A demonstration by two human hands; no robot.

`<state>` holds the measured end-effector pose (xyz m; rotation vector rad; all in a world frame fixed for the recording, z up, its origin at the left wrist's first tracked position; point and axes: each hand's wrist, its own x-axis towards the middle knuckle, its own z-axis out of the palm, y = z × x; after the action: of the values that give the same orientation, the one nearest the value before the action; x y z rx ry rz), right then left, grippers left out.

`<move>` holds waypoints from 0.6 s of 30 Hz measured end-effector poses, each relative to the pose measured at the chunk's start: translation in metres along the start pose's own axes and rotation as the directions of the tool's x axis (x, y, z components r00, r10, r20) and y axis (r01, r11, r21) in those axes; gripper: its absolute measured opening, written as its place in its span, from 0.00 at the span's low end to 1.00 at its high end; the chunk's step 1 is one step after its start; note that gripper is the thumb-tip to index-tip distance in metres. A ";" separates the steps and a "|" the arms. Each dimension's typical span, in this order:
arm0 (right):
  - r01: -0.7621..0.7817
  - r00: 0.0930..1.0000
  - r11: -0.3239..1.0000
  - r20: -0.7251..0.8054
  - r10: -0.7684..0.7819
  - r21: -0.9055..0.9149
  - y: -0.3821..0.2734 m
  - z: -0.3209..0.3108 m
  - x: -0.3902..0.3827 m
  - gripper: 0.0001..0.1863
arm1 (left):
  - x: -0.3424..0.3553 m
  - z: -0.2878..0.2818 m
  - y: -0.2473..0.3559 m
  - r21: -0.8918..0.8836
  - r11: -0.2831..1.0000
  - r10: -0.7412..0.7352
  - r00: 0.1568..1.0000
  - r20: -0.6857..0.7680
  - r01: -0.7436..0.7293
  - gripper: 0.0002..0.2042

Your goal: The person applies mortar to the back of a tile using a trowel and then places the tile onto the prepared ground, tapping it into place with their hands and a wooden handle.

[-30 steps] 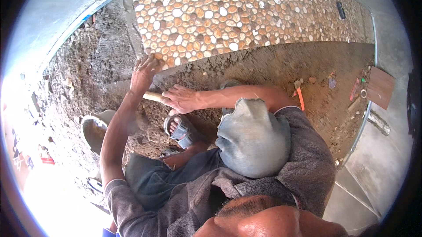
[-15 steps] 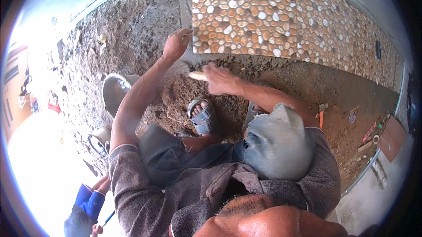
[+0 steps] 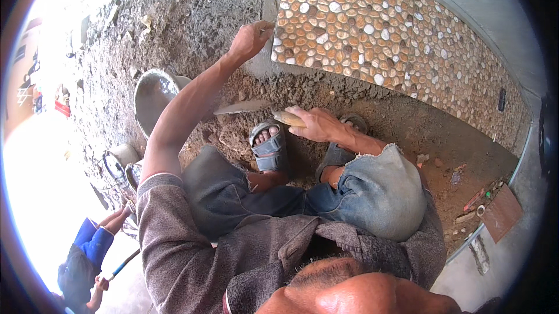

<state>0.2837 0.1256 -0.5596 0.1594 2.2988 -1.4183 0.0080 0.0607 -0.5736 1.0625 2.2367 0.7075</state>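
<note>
My left hand (image 3: pixel 251 41) reaches forward to the left edge of the pebble-patterned tile (image 3: pixel 338 29), its fingers curled together with the tips at that edge. What they pinch, if anything, is hidden. My right hand (image 3: pixel 317 123) is closed round the wooden handle of a trowel (image 3: pixel 243 107). Its flat grey blade points left, low over the brown soil in front of my left sandal (image 3: pixel 269 150). A strip of wet grey mortar (image 3: pixel 260 65) runs along the tile's left edge and near corner.
Left of my left forearm stands a mortar-smeared bucket (image 3: pixel 154 101), with more containers (image 3: pixel 121 160) behind it. Rough soil (image 3: pixel 180 23) spreads at the far left. Small tools and a brown tile piece (image 3: pixel 502 214) lie at right. Another person (image 3: pixel 81 267) holds a long handle at lower left.
My right hand has drawn the trowel back toward me, away from the mortar by the tile. The left hand stays at the tile's edge. The whole view has shifted slightly.
</note>
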 end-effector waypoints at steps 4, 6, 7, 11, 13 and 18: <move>-0.179 0.973 0.984 -0.148 0.178 0.011 0.011 -0.013 -0.033 0.27 | -0.013 0.010 -0.001 -0.061 0.995 -0.073 0.994 0.077 0.078 0.14; -0.387 0.909 0.920 -0.197 0.368 -0.062 0.021 -0.020 -0.049 0.27 | -0.016 0.013 -0.001 -0.091 0.987 -0.123 0.985 0.119 0.134 0.15; -0.300 0.921 0.952 -0.277 0.273 -0.058 0.024 -0.021 -0.055 0.27 | -0.017 0.015 -0.001 -0.108 0.982 -0.142 0.981 0.129 0.157 0.14; -0.134 0.899 0.990 -0.424 0.106 -0.037 0.029 -0.013 -0.066 0.27 | -0.014 0.017 0.002 -0.111 0.980 -0.152 0.979 0.135 0.167 0.14; -0.137 0.897 0.991 -0.424 0.124 0.000 0.029 -0.007 -0.068 0.27 | -0.014 0.018 0.003 -0.068 0.979 -0.183 0.977 0.105 0.191 0.14; -0.323 0.878 0.920 -0.292 0.379 0.221 0.036 -0.010 -0.083 0.26 | -0.019 0.025 0.002 -0.098 0.983 -0.152 0.987 0.055 0.157 0.16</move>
<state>0.3673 0.1620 -0.5510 0.8854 2.2423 -1.4697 0.0361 0.0522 -0.5850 0.8374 2.1895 0.7138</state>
